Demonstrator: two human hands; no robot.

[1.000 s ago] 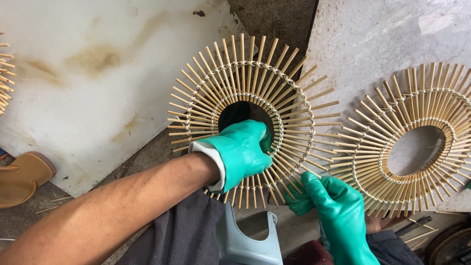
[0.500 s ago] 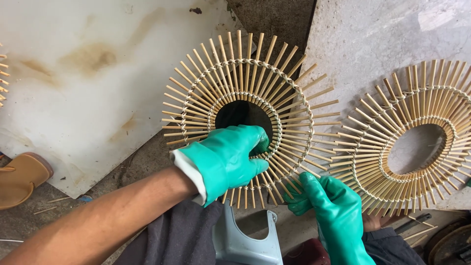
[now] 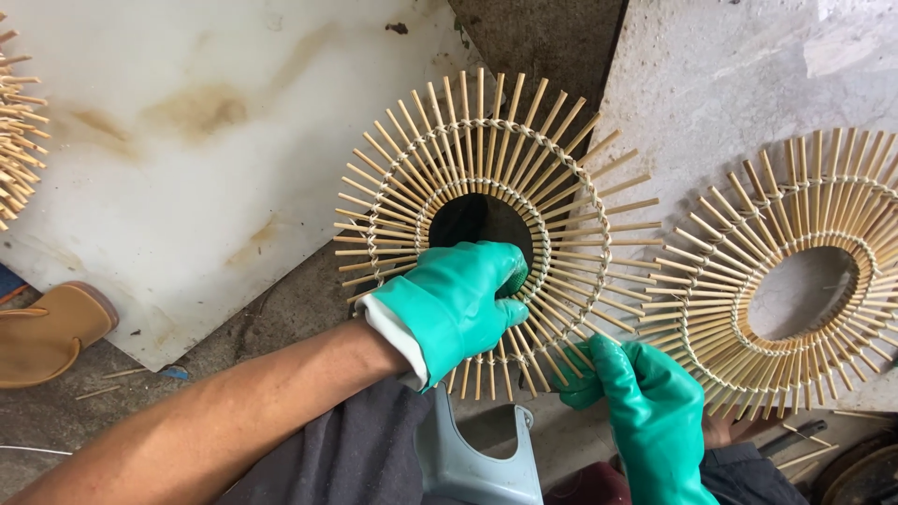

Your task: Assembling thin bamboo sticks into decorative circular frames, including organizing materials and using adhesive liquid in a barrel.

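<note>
Held frame [image 3: 486, 224]: centre of view, over the gap between the two boards.
Left hand [image 3: 454, 304]: on the frame's lower left, fingers curled into its central hole.
Right hand [image 3: 645, 411]: below and right of the left hand — at the frame's lower right edge.
Second frame [image 3: 795, 281]: right of the held one, lying on the right board [image 3: 730, 84].
Left board [image 3: 187, 140]: behind and left of the held frame.
Third frame [image 3: 19, 140]: at the far left edge.
Sandal [image 3: 51, 332]: lower left, on the floor beside the left board.
Stool [image 3: 472, 458]: under the hands — bottom centre.
</note>
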